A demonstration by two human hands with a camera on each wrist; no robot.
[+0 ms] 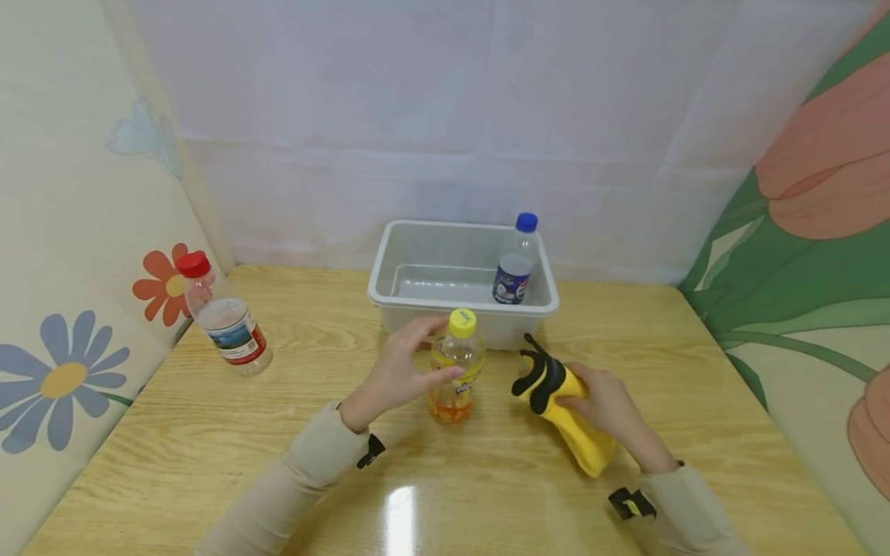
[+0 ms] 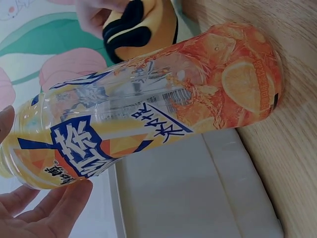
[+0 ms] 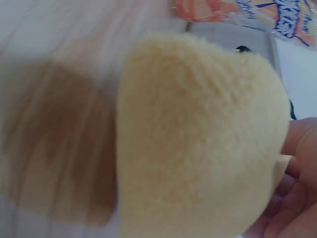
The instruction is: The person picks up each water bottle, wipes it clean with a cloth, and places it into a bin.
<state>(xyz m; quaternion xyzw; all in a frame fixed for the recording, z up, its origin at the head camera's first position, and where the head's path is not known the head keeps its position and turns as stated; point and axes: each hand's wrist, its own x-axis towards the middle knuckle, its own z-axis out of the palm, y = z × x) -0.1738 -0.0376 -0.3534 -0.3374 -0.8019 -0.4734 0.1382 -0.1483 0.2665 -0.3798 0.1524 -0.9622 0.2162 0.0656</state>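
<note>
Gripping a bottle (image 1: pixel 453 400) high up in the half-closed left hand (image 1: pixel 403 364), before a tub (image 1: pixel 506 329); clutching a yellow plush (image 1: pixel 575 434) in the curled right hand (image 1: pixel 606 401). Might tip the bottle through so high a hold, or bump it with the plush.

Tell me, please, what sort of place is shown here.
Probably an indoor corner arranged for tabletop work, though the wider room is out of view: a wood-grain table stands before a creased pale backdrop, with a flower-printed covering on either side.
</note>
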